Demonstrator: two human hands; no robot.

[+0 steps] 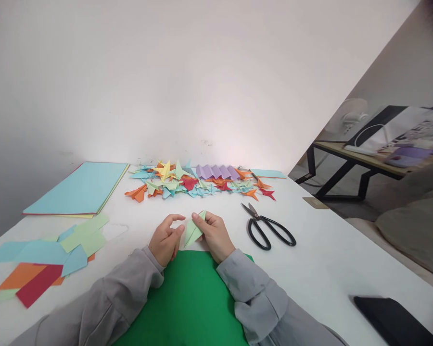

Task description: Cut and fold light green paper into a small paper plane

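Observation:
A pale green folded paper (194, 233), with creases and a pointed top, is pinched between the thumb and fingers of my right hand (216, 235). Just left of the paper is my left hand (167, 240), its index finger and thumb apart and the other fingers curled; nothing shows in its grasp. Both hands are above the far edge of a green sheet (191, 302). Beyond them, along the wall, lies a pile of small folded paper figures (189, 183) in several colours. Black-handled scissors (265, 226) rest to the right, blades partly spread.
A stack of large coloured sheets (79, 190) lies at the back left. Loose cut paper pieces (50, 254) overlap nearer on the left. A purple pleated paper (217, 172) tops the pile. A black flat object (397, 319) is at the front right, beside the white table's (321, 269) edge.

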